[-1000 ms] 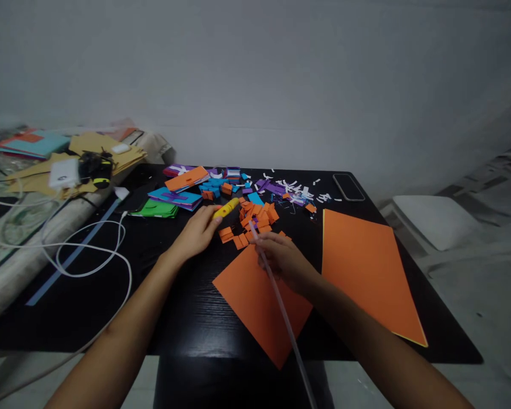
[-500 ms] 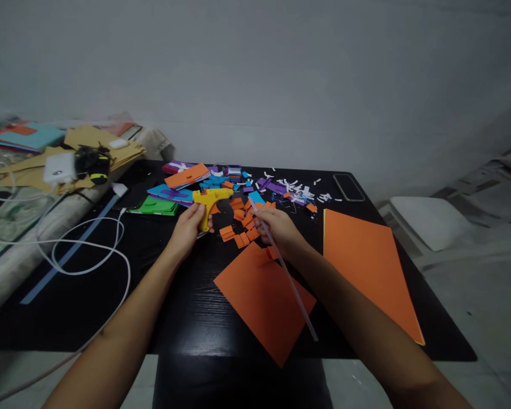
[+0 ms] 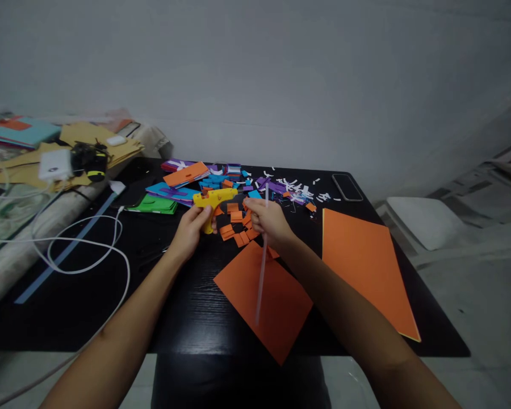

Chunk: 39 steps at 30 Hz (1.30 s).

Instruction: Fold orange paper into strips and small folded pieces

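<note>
My left hand (image 3: 191, 230) is closed around the handle of a yellow glue gun (image 3: 215, 197), whose nozzle points right. In my right hand (image 3: 270, 221) is a long translucent glue stick (image 3: 262, 278); it hangs down toward me over an orange paper square (image 3: 266, 307) and its upper end sticks up past my fingers. The right fingertips are near the gun's nozzle; whether they touch it or pinch something else too, I cannot tell. Small folded orange paper pieces (image 3: 237, 217) lie between and below my hands.
Large orange sheets (image 3: 366, 267) lie at the right, with a phone (image 3: 347, 187) beyond them. White and purple paper scraps (image 3: 296, 190) spread behind my right hand. Colored paper stacks (image 3: 170, 193) sit at the back left. A white cable (image 3: 128, 272) loops across the left side.
The glue stick has swung in my right hand from slanting toward the lower right to nearly upright in view. The right hand has shifted slightly left, and the gun's nozzle tilts a bit differently.
</note>
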Motion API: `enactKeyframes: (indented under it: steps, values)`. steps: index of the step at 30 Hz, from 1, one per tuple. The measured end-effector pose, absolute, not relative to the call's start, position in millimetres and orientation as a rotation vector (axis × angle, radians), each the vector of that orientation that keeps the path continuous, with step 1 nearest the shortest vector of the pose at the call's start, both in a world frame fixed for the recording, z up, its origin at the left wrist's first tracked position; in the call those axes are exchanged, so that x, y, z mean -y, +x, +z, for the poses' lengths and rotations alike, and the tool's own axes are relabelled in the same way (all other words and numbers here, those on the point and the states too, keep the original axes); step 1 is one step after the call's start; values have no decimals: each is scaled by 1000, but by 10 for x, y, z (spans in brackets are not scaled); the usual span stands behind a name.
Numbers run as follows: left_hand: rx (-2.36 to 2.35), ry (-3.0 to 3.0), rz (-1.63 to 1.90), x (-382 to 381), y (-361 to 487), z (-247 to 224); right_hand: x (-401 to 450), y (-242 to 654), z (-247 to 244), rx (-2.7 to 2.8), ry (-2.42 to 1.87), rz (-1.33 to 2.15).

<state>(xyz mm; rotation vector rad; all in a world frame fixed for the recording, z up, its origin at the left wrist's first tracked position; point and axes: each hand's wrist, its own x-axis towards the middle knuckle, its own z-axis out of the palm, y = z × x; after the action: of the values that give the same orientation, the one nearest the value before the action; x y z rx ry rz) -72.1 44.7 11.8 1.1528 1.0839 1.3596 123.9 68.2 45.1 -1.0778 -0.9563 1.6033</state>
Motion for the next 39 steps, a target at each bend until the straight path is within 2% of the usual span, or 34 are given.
enactKeyframes:
  steps: [12, 20, 27, 39]
  values:
    - [-1123, 1322, 1380, -385, -644, 193, -599, 1114, 505, 861, -1042, 1816]
    - [-1127, 1316, 1372, -387, -632, 175, -619, 1069, 439, 888, -1136, 1640]
    - [-1152, 1306, 1419, -406, -623, 153, -588, 1216, 428, 937, -1130, 1623]
    - [-1197, 1294, 1435, -433, -637, 102, -1199, 2285, 356, 817, -1472, 1270]
